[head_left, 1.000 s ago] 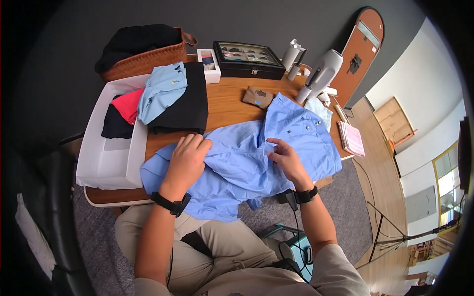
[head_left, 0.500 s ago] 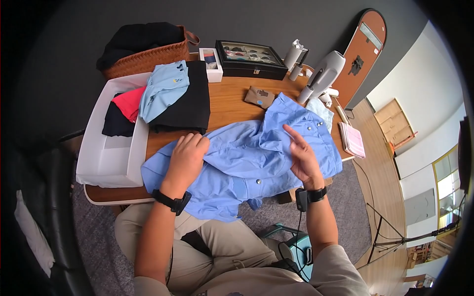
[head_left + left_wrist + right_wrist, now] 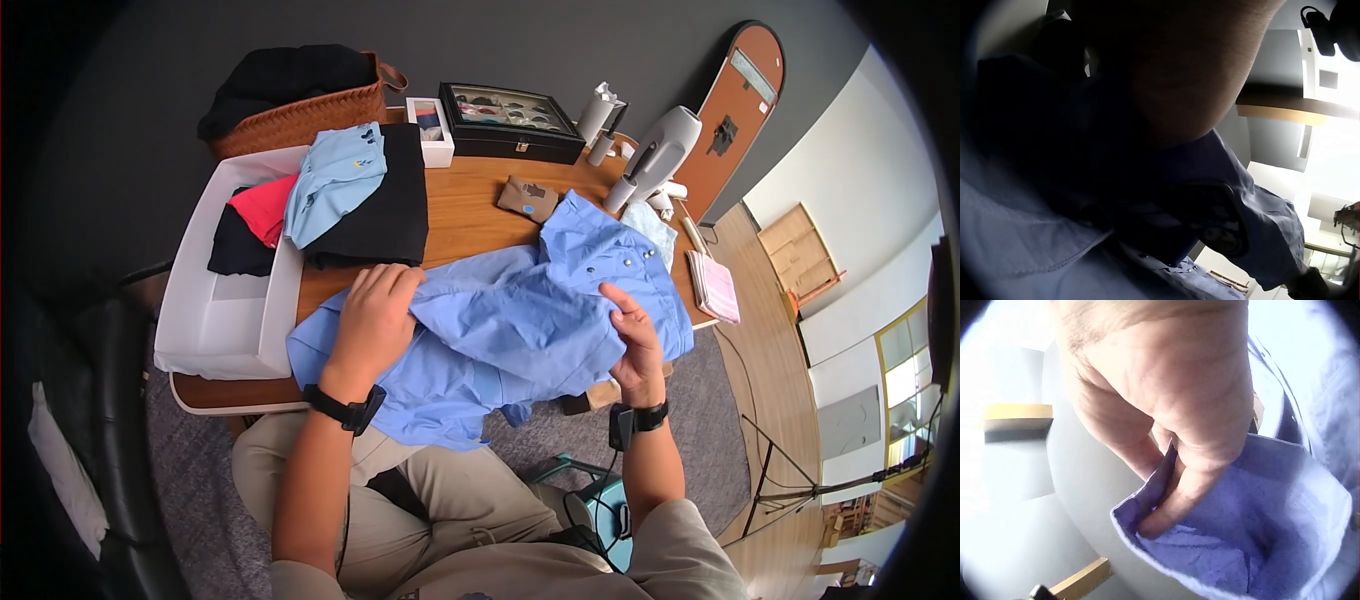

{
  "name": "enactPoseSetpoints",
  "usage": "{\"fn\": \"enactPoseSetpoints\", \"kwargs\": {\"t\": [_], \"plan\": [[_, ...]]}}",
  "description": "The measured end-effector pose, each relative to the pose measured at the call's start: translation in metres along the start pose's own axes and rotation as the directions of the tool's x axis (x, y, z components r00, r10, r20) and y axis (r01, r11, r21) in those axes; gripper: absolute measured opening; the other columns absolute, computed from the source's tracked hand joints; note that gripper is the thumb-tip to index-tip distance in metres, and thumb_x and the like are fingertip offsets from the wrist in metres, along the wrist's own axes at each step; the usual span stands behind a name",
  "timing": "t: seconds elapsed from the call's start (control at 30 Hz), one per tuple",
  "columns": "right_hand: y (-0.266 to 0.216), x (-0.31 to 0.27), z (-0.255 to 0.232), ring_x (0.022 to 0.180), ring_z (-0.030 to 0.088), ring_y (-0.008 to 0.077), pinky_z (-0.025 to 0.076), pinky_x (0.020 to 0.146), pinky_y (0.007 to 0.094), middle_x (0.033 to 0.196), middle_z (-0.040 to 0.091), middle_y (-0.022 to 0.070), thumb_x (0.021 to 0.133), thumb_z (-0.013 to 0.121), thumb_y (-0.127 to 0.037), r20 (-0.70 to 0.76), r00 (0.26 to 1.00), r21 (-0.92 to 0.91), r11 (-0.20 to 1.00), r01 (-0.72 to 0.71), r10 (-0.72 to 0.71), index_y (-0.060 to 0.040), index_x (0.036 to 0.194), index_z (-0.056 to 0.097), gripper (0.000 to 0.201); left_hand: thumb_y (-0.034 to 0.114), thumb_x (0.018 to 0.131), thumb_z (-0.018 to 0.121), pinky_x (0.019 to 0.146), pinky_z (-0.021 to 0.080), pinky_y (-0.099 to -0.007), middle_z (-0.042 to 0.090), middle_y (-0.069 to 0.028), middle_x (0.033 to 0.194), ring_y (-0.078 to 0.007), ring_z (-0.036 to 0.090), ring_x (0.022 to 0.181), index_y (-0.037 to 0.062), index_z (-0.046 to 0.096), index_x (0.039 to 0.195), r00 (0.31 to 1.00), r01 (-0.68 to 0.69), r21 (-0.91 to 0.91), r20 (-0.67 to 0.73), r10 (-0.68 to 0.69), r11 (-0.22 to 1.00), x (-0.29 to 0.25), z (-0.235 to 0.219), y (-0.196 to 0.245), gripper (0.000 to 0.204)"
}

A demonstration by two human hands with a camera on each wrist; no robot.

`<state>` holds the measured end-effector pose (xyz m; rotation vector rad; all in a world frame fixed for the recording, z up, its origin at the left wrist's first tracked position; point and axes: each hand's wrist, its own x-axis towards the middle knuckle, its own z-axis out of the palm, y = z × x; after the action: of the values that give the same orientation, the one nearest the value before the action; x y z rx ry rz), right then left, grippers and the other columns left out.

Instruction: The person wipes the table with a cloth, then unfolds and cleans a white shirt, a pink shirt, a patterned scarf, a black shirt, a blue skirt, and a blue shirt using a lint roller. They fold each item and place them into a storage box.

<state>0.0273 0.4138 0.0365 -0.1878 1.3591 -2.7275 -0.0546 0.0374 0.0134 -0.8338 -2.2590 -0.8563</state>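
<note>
A blue shirt (image 3: 480,300) with metal snap buttons lies spread over the table's front part, its lower edge hanging over the side. My left hand (image 3: 378,318) grips the shirt's fabric near its left part, fingers bent over a fold; the left wrist view is mostly dark cloth and forearm. At the right, my right hand (image 3: 636,345) pinches the edge of a short sleeve and holds it stretched toward me. In the right wrist view the sleeve's open end (image 3: 1272,512) gapes, with one digit inside the rim and others outside.
A white bin (image 3: 215,335) with folded clothes stands left, beside black folded cloth (image 3: 385,220) under a light blue garment (image 3: 335,185). Behind are a woven basket (image 3: 300,120) and a black display case (image 3: 515,145). A brown folded item (image 3: 527,199) and grey-white appliance (image 3: 665,150) sit beyond the shirt.
My right hand let go of the fabric near the middle, moved right, and now pinches the sleeve edge, pulling the sleeve out flatter. The left hand stays nearly in place.
</note>
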Motion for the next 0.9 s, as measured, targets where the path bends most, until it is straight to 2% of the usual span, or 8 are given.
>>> {"fn": "enactPoseSetpoints", "kwargs": {"t": [0.1,0.23,0.33,0.53,0.67,0.73,0.8,0.9], "plan": [[-0.007,-0.005,0.017,0.112,0.077,0.0244,0.062,0.104,0.0367,0.127,0.075,0.0206,0.098,0.067,0.003,-0.06,0.996,0.099,0.992,0.076,-0.07,0.0078,0.164,0.036,0.073,-0.007,0.084,0.064,0.091,0.053,-0.049,0.073,-0.0163,0.109,-0.0398,0.068,0.098,0.0012,0.068,0.116,0.996,0.035,-0.036,-0.082,-0.037,0.999,0.002,-0.003,-0.001,0.033],[-0.01,0.0,0.001,0.108,0.075,0.02,0.06,0.103,0.0316,0.133,0.072,0.0185,0.096,0.068,0.004,0.013,0.992,0.141,0.982,0.122,-0.125,0.0072,0.166,0.032,0.079,-0.005,0.088,0.064,0.09,0.053,-0.0487,0.074,-0.0165,0.107,-0.0408,0.069,0.093,0.0018,0.068,0.117,0.991,0.088,-0.048,-0.1,-0.093,0.995,0.006,-0.011,0.004,0.03],[-0.014,0.005,0.033,0.105,0.071,0.0158,0.058,0.1,0.0276,0.139,0.067,0.015,0.093,0.069,0.005,-0.185,0.973,0.141,0.976,0.165,-0.138,0.0049,0.168,0.028,0.086,-0.002,0.09,0.063,0.088,0.053,-0.0463,0.072,-0.015,0.103,-0.0354,0.069,0.095,0.0019,0.068,0.114,0.992,0.076,-0.051,-0.102,-0.081,0.996,0.004,-0.009,0.0,0.025],[-0.001,0.009,-0.004,0.121,0.07,0.0209,0.056,0.105,0.0348,0.149,0.061,0.0161,0.092,0.067,0.004,-0.057,0.998,0.029,0.999,0.037,-0.036,0.0026,0.165,0.038,0.078,-0.003,0.088,0.063,0.097,0.05,-0.0433,0.067,-0.0107,0.108,-0.0321,0.063,0.112,0.0019,0.072,0.108,0.974,-0.066,0.031,0.221,0.058,0.997,-0.005,-0.019,0.011,0.022],[0.018,-0.007,-0.009,0.108,0.068,0.0162,0.056,0.093,0.0314,0.138,0.065,0.0132,0.093,0.063,0.006,-0.221,0.974,-0.109,0.994,0.017,-0.041,-0.0047,0.163,0.045,0.072,-0.007,0.084,0.065,0.1,0.048,-0.0418,0.067,-0.0105,0.111,-0.0316,0.062,0.115,0.0031,0.072,0.106,0.955,-0.069,-0.005,0.289,0.068,0.998,-0.014,-0.032,0.032,0.025],[0.022,-0.017,-0.008,0.107,0.066,0.0143,0.054,0.093,0.0295,0.136,0.064,0.012,0.091,0.07,0.005,-0.321,0.947,-0.405,0.903,-0.142,0.005,-0.0095,0.163,0.046,0.078,-0.002,0.089,0.065,0.097,0.048,-0.0422,0.063,-0.0095,0.105,-0.0298,0.061,0.112,0.0033,0.073,0.107,0.928,-0.009,0.026,0.372,-0.002,1.0,-0.024,-0.035,0.042,0.021],[0.036,-0.022,-0.017,0.105,0.065,0.0143,0.054,0.091,0.0301,0.134,0.063,0.0106,0.091,0.075,0.001,-0.306,0.949,-0.479,0.873,-0.089,-0.071,-0.0123,0.164,0.046,0.079,0.002,0.092,0.067,0.094,0.05,-0.0457,0.062,-0.0098,0.103,-0.031,0.062,0.111,0.0043,0.074,0.107,0.916,-0.012,0.055,0.401,-0.011,0.998,-0.043,-0.033,0.042,0.016],[0.056,-0.022,-0.032,0.102,0.068,0.0221,0.056,0.089,0.0333,0.127,0.065,0.0135,0.094,0.073,-0.003,-0.117,0.978,-0.877,0.48,-0.02,-0.174,-0.0092,0.157,0.053,0.066,0.01,0.092,0.075,0.094,0.052,-0.049,0.064,-0.0112,0.107,-0.0345,0.061,0.111,0.0042,0.073,0.11,0.816,0.182,0.08,0.543,-0.196,0.98,-0.064,-0.027,0.042,0.018]]}}
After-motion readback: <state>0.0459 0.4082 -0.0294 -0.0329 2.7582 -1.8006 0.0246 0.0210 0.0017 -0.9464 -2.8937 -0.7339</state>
